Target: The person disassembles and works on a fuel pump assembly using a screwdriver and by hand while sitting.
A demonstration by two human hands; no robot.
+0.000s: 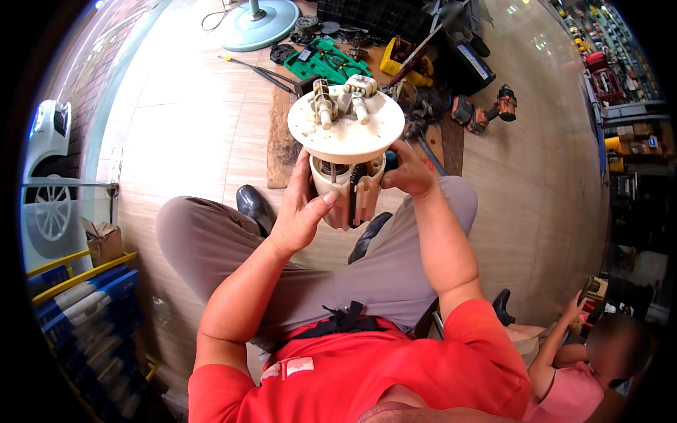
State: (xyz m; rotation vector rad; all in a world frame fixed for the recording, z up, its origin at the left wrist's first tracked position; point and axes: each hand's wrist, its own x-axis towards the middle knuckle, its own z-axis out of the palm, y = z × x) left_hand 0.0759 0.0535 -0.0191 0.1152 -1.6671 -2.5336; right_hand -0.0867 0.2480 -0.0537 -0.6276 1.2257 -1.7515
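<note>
Between my two hands is a fuel pump module (347, 135), held upright above my lap. Its round off-white top flange carries pipe fittings and a connector, and smudges mark the surface. Below the flange, a cream plastic body shows a black ribbed strip down its front. My left hand (302, 209) wraps the left side of the body, thumb across the front. On the other side, my right hand (411, 171) grips just under the flange, with some fingers hidden behind the body.
On the floor ahead lies a wooden board (283, 141) with a green tool case (326, 62), a yellow bin (405, 60) and greasy parts. An orange cordless drill (486, 113) lies right of it. A fan base (259, 27) stands far left. Someone in pink (571, 391) sits at lower right, holding a phone.
</note>
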